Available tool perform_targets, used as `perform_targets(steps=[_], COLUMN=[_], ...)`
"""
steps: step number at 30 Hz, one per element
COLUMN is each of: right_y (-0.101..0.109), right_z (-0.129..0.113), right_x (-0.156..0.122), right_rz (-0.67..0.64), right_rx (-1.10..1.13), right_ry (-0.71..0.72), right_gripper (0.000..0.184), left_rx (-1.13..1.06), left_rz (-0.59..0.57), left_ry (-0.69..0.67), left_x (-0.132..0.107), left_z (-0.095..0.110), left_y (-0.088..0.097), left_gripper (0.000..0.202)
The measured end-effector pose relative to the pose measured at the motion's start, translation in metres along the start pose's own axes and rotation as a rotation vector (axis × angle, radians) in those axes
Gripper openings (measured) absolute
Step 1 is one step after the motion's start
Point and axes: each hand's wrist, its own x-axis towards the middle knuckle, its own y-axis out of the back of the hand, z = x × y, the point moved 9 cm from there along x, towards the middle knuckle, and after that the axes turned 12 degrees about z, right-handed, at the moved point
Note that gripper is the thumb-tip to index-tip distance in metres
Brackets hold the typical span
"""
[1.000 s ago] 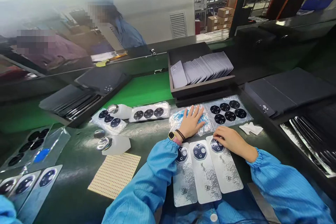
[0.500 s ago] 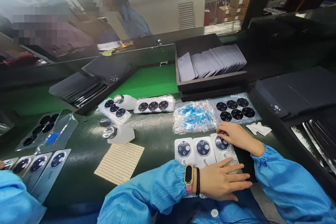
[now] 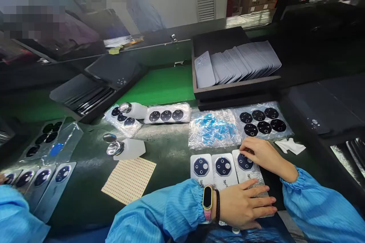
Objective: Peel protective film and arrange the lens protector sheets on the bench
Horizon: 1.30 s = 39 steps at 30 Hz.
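Note:
Three pale panels with rounded corners lie side by side in front of me. Each carries a dark blue octagonal disc with small round holes; the left disc (image 3: 201,166) and middle disc (image 3: 223,166) have tiny blue tabs at the top. My left hand (image 3: 242,204) lies flat, fingers spread, across the lower part of the panels. My right hand (image 3: 258,153) rests at the top of the third panel, thumb and fingertips pinched at the upper edge of its disc (image 3: 245,162). Whatever is between those fingertips is hidden.
Behind the panels lie a bag with blue film pieces (image 3: 213,129), a sheet of black discs (image 3: 262,121) and a white crumpled wipe (image 3: 290,145). Left are a dotted cream sheet (image 3: 129,180) and a metal-topped bottle (image 3: 127,149). A box of grey plates (image 3: 196,79) stands behind. A co-worker's sleeve (image 3: 17,209) shows at left.
The view has shifted slightly. My right fingertips sit nearer the third disc's upper edge, and more of that disc shows. My left hand stays flat on the panels.

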Motion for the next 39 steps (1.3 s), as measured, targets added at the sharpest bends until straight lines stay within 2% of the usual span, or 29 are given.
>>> perform_targets(steps=[3,5,7,11,14,20,24,29,31,35,39], right_y=[0.006,0.005,-0.001,-0.008,-0.009,-0.007,-0.002,0.006,0.006,0.0,-0.012], right_z=[0.004,0.004,-0.002,-0.025,-0.038,-0.048,-0.055,-0.059,-0.06,-0.065,-0.071], right_x=[-0.007,-0.016,-0.026,-0.041,-0.046,-0.053,-0.054,-0.053,-0.054,-0.056,-0.06], right_rz=[0.081,0.115,0.11,0.062,0.038,0.006,0.031,0.078,0.079,0.031,-0.049], right_rx=[0.366,0.617,0.815,0.989,1.005,0.963,0.948,0.895,0.897,1.007,1.225], right_ry=[-0.202,-0.362,-0.468,-0.504,-0.469,-0.456,-0.423,-0.379,-0.382,-0.43,-0.529], right_gripper=[0.016,0.027,0.039,0.048,0.047,0.049,0.048,0.047,0.046,0.041,0.039], left_rx=[-0.227,-0.332,-0.336,-0.295,-0.359,-0.424,-0.39,-0.3,-0.274,-0.317,-0.408], left_rz=[0.139,0.235,0.31,0.437,0.529,0.575,0.538,0.574,0.55,0.53,0.499], left_ry=[0.152,0.306,0.456,0.719,0.824,0.753,0.766,0.689,0.66,0.622,0.634], left_x=[0.006,0.008,0.006,-0.003,-0.006,0.003,0.004,0.007,0.009,0.01,0.01], left_z=[-0.014,-0.031,-0.049,-0.078,-0.085,-0.072,-0.069,-0.063,-0.061,-0.059,-0.06], left_y=[0.013,0.029,0.05,0.099,0.123,0.137,0.138,0.149,0.149,0.15,0.149], left_gripper=[0.037,0.022,0.017,0.017,0.008,0.007,0.01,0.012,0.015,0.015,0.014])
